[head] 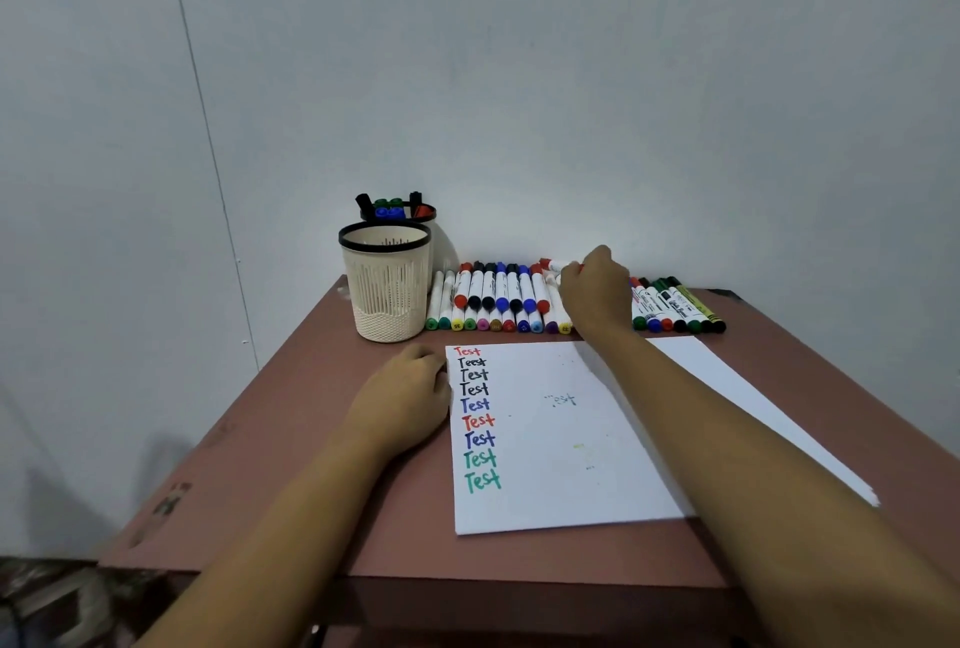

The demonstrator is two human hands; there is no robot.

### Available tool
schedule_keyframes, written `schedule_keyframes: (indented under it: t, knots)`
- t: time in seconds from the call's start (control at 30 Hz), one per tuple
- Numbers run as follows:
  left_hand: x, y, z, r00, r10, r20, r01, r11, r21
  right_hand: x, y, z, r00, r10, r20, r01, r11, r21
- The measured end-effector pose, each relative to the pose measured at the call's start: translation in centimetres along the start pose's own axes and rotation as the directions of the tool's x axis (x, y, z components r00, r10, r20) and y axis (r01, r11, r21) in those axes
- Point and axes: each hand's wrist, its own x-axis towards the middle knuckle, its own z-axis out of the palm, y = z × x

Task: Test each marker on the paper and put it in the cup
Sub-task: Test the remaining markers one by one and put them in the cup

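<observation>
- At the far edge of the table (291, 439), your right hand (597, 294) curls round a red marker (551, 264) at the marker row (498, 299).
- Your left hand (405, 398), fingers loosely curled, rests at the left edge of the paper (545, 439).
- Left of the row stands the cup (387, 283).

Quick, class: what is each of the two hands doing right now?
Left hand: loosely curled, holding nothing, resting against the paper edge.
Right hand: gripping a red-capped marker.
</observation>
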Motion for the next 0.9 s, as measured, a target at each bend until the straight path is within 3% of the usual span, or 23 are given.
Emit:
schedule_keyframes:
  t: [0.2,0.33,0.5,0.6,0.7,0.8,0.9]
  knots:
    - [-0.8,0.3,-0.2,0.962,0.094,-0.257,-0.125,0.987,-0.106,-4.8,-1.5,-3.5,0.999,0.013,0.048,-0.030,0.928,0.370]
    - [-1.6,1.1,-0.5,0.925,0.189,-0.331,-0.234,0.967,-0.104,-9.0,-1.7,-4.8,0.988,0.004,0.156,-0.084,0.855,0.512]
    - [-2.0,1.5,-0.8,0.895,0.317,-0.315,-0.332,0.943,0.008,-12.2,-1.4,-4.3,0.966,0.065,0.249,-0.206,0.774,0.598]
    - [-2.2,2.0,-1.0,0.924,0.317,-0.214,-0.312,0.948,0.059,-12.5,-1.5,-4.3,0.953,0.098,0.288,-0.278,0.663,0.695]
    - [-2.4,2.4,-1.0,0.907,0.379,-0.185,-0.356,0.923,0.142,-12.5,-1.5,-4.2,0.928,0.065,0.367,-0.335,0.580,0.742]
    - [-2.5,2.7,-0.9,0.888,0.399,-0.230,-0.378,0.917,0.130,-12.6,-1.4,-4.0,0.911,0.044,0.410,-0.349,0.610,0.711]
    - [-2.6,2.7,-1.0,0.897,0.375,-0.235,-0.367,0.927,0.079,-12.5,-1.4,-4.2,0.890,0.056,0.453,-0.417,0.502,0.758]
